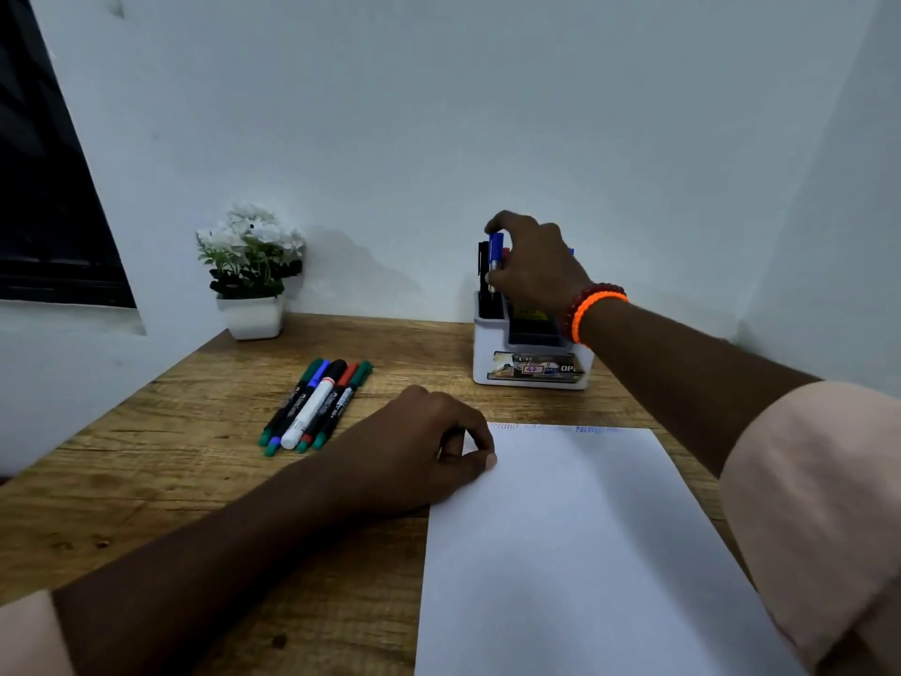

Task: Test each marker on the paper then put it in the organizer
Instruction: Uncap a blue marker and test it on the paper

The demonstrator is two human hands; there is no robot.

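1. Blue-capped marker [496, 251], slim and upright, held over the rear left compartment of the white plastic desk organizer [529, 356]; its lower end sits at the compartment's mouth, beside a black marker [483, 270] already standing there. A red cap shows just behind it.
2. Right hand [534, 265], reaching forward above the organizer, fingers curled and pinching the blue-capped marker between thumb and fingertips; an orange band and a dark red beaded bracelet [592, 307] circle the wrist.
3. Left hand [424, 448], resting on the wooden tabletop [146, 480] at the left edge of the white sheet of paper [585, 553]; fingers loosely curled, thumb tip pressing on the sheet's edge, nothing gripped.
4. White sheet of paper, lying flat near the front of the table; faint scribbles, the clearest of them blue [597, 429], run along its far edge.
5. Five loose markers [317, 404], side by side and touching, lying on the tabletop left of the paper: green, blue, a thicker white-barrelled one with a black cap, red, green.
6. White square pot of white artificial flowers [251, 280], standing at the back left against the wall, well apart from the organizer.
7. Printed label [536, 367], fixed across the organizer's front face.
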